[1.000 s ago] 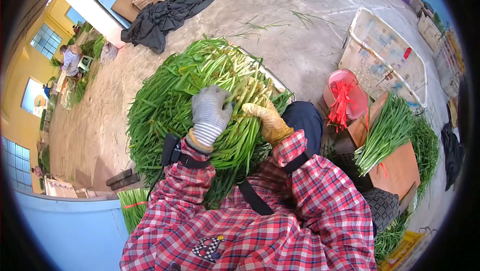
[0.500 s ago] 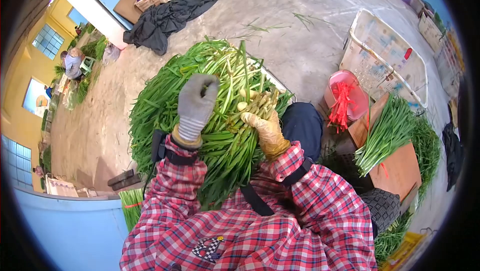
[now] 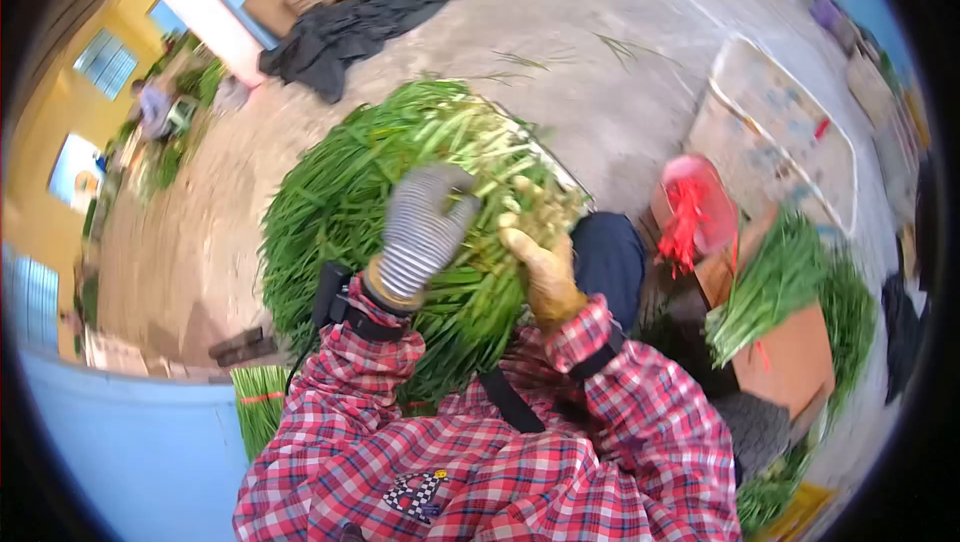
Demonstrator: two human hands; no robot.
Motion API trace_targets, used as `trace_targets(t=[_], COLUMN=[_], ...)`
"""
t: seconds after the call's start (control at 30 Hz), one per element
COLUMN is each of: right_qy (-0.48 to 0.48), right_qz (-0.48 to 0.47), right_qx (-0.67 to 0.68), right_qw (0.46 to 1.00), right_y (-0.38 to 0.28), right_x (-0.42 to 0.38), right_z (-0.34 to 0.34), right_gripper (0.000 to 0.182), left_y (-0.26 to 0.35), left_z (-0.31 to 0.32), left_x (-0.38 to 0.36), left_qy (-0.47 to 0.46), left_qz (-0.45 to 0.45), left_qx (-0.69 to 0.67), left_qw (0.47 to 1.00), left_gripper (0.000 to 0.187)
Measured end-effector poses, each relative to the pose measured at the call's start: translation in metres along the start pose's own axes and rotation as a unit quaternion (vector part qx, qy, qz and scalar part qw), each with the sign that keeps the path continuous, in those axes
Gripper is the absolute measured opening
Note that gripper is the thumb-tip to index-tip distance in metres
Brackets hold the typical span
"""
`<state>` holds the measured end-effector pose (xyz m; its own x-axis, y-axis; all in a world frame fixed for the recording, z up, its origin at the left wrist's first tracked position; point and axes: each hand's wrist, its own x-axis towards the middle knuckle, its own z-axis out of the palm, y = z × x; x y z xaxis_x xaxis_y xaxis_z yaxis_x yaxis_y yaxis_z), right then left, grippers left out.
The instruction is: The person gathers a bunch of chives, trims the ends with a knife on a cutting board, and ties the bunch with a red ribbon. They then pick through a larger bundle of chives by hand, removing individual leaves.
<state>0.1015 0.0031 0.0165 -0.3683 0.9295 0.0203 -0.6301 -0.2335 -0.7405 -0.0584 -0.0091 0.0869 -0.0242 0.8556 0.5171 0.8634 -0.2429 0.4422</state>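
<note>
A big heap of garlic chives, green leaves to the left and pale stalk ends to the right, lies in front of me. My left hand, in a grey striped glove, is over the middle of the heap, thumb and curled fingers apart with nothing visible between them. My right hand, in a yellowed glove, is closed round a bunch of chives at the heap's right side. The bunch's pale ends stick up past the thumb, and its leaves hang down towards my lap.
To the right, a pink container holds red ties, beside a white plastic crate. Tied chives lie on a brown board. Black cloth lies on the floor. A person sits far left.
My left hand has moved right and turned, its fingers loosening from a tighter curl. My right hand keeps the bunch, shifted slightly right. The whole view has tilted a little.
</note>
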Motion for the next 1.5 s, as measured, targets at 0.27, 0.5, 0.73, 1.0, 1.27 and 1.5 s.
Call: trace_targets(t=[0.27, 0.5, 0.73, 1.0, 1.27, 1.5], right_qy=[-0.065, -0.066, -0.021, -0.126, -0.198, -0.193], right_qz=[0.052, 0.034, 0.045, -0.021, -0.097, -0.17], right_qx=[0.032, -0.042, -0.121, -0.119, -0.08, 0.032], right_qw=[0.996, 0.996, 0.991, 0.985, 0.972, 0.966], right_y=[-0.004, 0.002, -0.006, -0.015, -0.045, -0.165], right_x=[0.007, 0.002, -0.018, 0.003, -0.033, -0.09], right_z=[0.014, 0.007, 0.007, 0.028, 0.034, -0.002], right_gripper=[0.067, 0.045, 0.023, 0.028, 0.034, 0.024], left_y=[0.005, -0.03, -0.08, -0.056, -0.049, -0.072], left_z=[0.01, 0.008, 0.023, 0.014, 0.042, 0.039], left_x=[-0.023, -0.026, -0.004, 0.002, -0.003, -0.042], left_qy=[-0.069, -0.107, -0.335, -0.388, -0.492, -0.357], left_qz=[0.034, 0.035, 0.039, 0.002, 0.023, 0.11], left_qx=[0.009, -0.039, 0.117, 0.056, 0.268, 0.216], left_qw=[0.997, 0.993, 0.934, 0.92, 0.828, 0.902], left_gripper=[0.015, 0.018, 0.02, 0.032, 0.082, 0.08])
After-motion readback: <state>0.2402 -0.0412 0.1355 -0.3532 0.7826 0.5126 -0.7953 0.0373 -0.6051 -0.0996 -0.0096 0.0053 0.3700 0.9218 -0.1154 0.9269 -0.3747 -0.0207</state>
